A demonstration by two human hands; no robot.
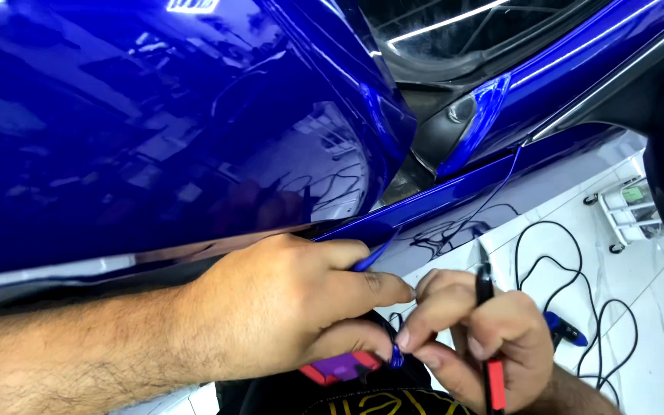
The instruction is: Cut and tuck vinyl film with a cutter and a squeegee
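under one blue car panel (155, 123), two hands pinch a film strip (378, 250).
left hand (286, 307) grips the strip; right hand (486, 338) clasps one knife (488, 323).

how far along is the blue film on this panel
Done: film lies glossy over the big panel. In hand: left hand pinches a loose film strip at the lower edge; right hand holds a knife. Left: that strip hangs untrimmed.

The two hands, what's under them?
Under the left hand and right hand you see a red-and-purple tool peeking out, dark cloth, and white floor with a black cable. The rest of the tool is covered.
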